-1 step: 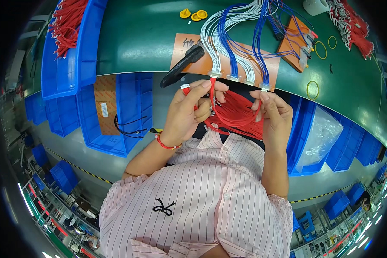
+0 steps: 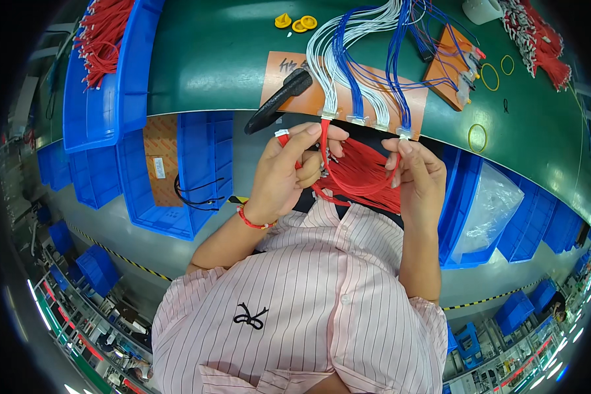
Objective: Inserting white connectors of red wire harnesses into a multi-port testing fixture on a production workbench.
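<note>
A looped red cable (image 2: 330,176) runs between my two hands at the table's front edge. My left hand (image 2: 287,165) is closed on its left end, just below a white connector (image 2: 328,115) where white wires meet the red ones. Another red cable end with a white plug (image 2: 282,133) sticks out of the same hand. My right hand (image 2: 419,164) pinches the cable's other end, close under a white connector (image 2: 404,134) at the end of blue wires. A bundle of red cables (image 2: 368,164) lies below and behind the loop, partly hidden by my left fingers.
White wires (image 2: 322,59) and blue wires (image 2: 394,59) cross an orange board (image 2: 282,65) on the green table (image 2: 210,59). A black bar-shaped piece (image 2: 279,102) overhangs its edge. Blue bins (image 2: 203,157) stand below; yellow rings (image 2: 477,138) and an orange block (image 2: 446,69) lie right.
</note>
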`<state>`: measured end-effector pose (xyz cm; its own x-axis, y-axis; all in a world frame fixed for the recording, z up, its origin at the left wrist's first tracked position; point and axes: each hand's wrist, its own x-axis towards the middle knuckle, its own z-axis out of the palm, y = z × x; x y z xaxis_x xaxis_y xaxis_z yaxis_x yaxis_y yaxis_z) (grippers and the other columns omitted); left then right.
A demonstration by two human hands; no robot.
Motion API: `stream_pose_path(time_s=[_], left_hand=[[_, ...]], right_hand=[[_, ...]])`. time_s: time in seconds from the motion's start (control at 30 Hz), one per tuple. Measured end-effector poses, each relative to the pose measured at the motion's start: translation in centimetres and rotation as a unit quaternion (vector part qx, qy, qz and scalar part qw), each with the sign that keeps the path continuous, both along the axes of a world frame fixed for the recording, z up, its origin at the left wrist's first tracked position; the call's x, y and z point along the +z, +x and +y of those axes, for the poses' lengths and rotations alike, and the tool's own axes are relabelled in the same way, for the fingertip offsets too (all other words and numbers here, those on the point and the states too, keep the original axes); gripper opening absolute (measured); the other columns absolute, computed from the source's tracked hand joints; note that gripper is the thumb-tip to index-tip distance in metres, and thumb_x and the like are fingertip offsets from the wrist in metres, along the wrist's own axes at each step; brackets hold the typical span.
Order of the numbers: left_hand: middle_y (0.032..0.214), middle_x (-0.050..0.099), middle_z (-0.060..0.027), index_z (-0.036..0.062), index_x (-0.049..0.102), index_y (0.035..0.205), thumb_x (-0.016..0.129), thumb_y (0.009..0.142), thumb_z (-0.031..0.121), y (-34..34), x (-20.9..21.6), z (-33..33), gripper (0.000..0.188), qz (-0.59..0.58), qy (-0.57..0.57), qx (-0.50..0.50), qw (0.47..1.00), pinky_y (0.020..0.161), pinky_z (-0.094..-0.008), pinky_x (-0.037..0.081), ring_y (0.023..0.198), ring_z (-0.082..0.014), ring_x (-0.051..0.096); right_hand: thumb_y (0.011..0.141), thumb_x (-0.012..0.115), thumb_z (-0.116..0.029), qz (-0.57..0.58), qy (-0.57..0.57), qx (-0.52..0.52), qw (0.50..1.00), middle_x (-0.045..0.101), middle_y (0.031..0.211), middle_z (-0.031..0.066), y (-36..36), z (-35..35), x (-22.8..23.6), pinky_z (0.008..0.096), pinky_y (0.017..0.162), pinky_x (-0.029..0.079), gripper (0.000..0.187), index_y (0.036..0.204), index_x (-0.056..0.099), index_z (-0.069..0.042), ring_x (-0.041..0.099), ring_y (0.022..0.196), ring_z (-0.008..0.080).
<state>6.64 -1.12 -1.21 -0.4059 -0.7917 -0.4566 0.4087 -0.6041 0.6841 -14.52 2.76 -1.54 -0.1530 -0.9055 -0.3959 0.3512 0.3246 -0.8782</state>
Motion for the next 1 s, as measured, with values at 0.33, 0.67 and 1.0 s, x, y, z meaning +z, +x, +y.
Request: stream_pose_path(time_s=[0.33,0.67,1.0], left_hand=[[0.091,0.062,-0.0084,-0.0083,0.060,0.114,0.039,0.104,0.024,-0.2,-0.1,0.1,0.040,0.006,-0.011,0.003,1.000,0.039,-0.0194,0.020,0.043,-0.0012,0.025],[0.077,0.060,-0.0032,-0.0073,0.066,0.103,0.045,0.103,0.025,-0.5,-0.3,-1.0,0.038,0.027,-0.005,-0.018,0.999,0.039,-0.0200,0.019,0.042,-0.0004,0.027],[0.066,0.054,-0.0022,-0.0017,0.063,0.084,0.044,0.102,0.026,0.0,0.0,-0.8,0.038,0.007,-0.034,-0.041,0.999,0.047,-0.0223,0.026,0.050,-0.0040,0.035]], right_hand=[[0.097,0.058,-0.022,-0.101,0.002,-0.040,0.994,0.068,0.083,0.0081,0.7,0.3,-0.9,0.0191,0.054,0.038,0.029,0.105,0.070,0.004,0.048,0.057,0.0059],[0.100,0.051,-0.022,0.097,-0.013,0.054,0.994,0.066,0.082,0.0053,0.0,1.5,0.4,0.0220,0.066,0.041,0.032,0.107,0.069,0.004,0.050,0.066,0.0070],[0.099,0.053,-0.016,0.060,-0.059,0.085,0.993,0.061,0.072,0.0041,-0.4,1.2,0.4,0.0220,0.067,0.041,0.028,0.098,0.071,0.006,0.055,0.071,0.0099]])
